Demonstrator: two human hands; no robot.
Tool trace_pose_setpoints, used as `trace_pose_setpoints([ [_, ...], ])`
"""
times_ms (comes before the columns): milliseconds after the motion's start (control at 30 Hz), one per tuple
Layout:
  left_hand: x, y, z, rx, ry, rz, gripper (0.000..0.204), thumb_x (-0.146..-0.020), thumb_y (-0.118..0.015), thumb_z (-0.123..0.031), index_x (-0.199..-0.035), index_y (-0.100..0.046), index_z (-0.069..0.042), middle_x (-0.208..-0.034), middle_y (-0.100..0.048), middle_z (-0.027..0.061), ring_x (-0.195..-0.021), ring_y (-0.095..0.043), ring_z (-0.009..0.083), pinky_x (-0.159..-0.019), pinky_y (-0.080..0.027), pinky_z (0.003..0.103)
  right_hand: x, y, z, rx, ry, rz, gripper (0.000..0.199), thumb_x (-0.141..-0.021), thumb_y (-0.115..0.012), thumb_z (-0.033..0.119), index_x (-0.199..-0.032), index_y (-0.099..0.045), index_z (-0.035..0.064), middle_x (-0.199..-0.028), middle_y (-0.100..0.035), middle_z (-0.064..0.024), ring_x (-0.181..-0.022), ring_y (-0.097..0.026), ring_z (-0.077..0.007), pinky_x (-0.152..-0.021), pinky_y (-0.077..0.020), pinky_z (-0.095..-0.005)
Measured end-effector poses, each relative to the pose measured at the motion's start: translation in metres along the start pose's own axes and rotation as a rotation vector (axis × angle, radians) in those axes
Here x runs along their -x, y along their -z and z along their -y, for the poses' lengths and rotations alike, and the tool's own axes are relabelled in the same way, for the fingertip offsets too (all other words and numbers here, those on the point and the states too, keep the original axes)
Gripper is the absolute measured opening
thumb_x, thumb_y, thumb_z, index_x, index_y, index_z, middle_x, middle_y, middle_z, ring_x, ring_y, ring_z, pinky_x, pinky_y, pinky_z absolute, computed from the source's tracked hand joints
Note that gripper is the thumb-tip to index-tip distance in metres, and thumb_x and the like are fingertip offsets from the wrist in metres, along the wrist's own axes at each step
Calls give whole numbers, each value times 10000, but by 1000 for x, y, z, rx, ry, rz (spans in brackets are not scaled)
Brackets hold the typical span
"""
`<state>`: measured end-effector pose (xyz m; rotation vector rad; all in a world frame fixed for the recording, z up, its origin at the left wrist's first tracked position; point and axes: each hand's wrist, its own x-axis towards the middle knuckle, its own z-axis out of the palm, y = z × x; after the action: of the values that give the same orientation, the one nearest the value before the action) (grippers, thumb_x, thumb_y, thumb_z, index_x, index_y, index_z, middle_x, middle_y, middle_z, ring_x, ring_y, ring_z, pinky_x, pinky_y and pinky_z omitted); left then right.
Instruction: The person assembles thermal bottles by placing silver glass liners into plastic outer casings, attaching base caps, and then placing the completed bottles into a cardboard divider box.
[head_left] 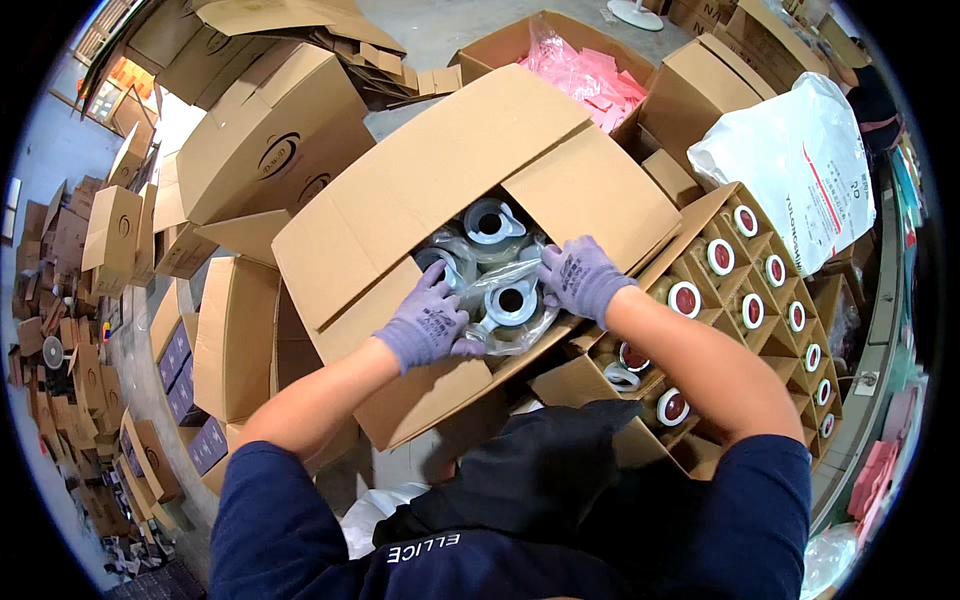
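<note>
A large cardboard box [430, 180] lies before me with its top flaps partly parted. In the gap are several pale grey-blue plastic pieces [511, 300], ring-shaped with dark round holes and side tabs, in a clear plastic bag [515, 342]. Both my hands wear thin lilac gloves. My left hand [430, 315] rests at the left edge of the gap, fingers spread, its fingertips over one of the pieces. At the right edge, my right hand [582, 280] has its fingers bent onto the bag, apparently gripping it; its fingertips are partly hidden.
To the right, a divided carton [735, 275] holds several jars with white-rimmed red lids. A white sack [790, 165] lies beyond it. Behind stands a box with pink plastic packets [580, 75]. More cardboard boxes [270, 130] stand at the left, one holding dark purple packages [180, 375].
</note>
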<state>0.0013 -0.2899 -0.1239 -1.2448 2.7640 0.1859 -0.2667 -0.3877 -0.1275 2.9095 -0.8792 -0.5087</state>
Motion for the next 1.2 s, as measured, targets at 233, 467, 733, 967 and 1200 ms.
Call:
trace_pose_setpoints([
  [233,32,110,-13,51,140,107,943,-822,-476,-804,-1456,-501,-105,-1191,-622,191,-1043,-622,371,-893,-489,442,36,85,-72,77,-66,-417,473,-858,-679,511,-1144,-607,141,-916,-703,-69,-815,-700,-283,-698,-532,-414],
  [467,176,147,-4,-149,760,151,782,-815,-723,-517,-1391,-535,-23,-1374,-555,236,-1132,-604,393,-991,-459,459,85,41,-203,387,-717,-326,747,-907,-596,610,-1502,-455,181,-1538,-412,-181,-1483,-291,-349,-1218,-191,-545],
  [733,296,-168,-36,347,1472,279,942,-967,-541,-478,-1532,-123,149,-1613,-106,367,-1525,-72,471,-1248,-68,511,-18,-183,-286,-272,-788,-38,794,-968,-376,688,-1568,-319,171,-1606,-263,-260,-1485,-273,-428,-1212,-220,-535],
  [967,305,-146,-24,571,1232,-412,967,-895,-697,-399,-1545,-185,102,-1606,-201,320,-1506,-154,463,-1239,-102,507,-36,-68,-153,-276,-544,-575,491,-864,-648,345,-1263,-616,61,-1194,-665,-192,-1102,-625,-386,-985,-490,-464],
  [1200,124,-1,91,-143,693,54,1058,-672,-833,-251,-1554,-286,-43,-1561,-342,264,-1465,-280,452,-1208,-227,527,42,-22,89,-529,185,-302,568,-777,-761,429,-1208,-642,77,-1211,-593,-176,-1180,-547,-374,-1031,-425,-509],
])
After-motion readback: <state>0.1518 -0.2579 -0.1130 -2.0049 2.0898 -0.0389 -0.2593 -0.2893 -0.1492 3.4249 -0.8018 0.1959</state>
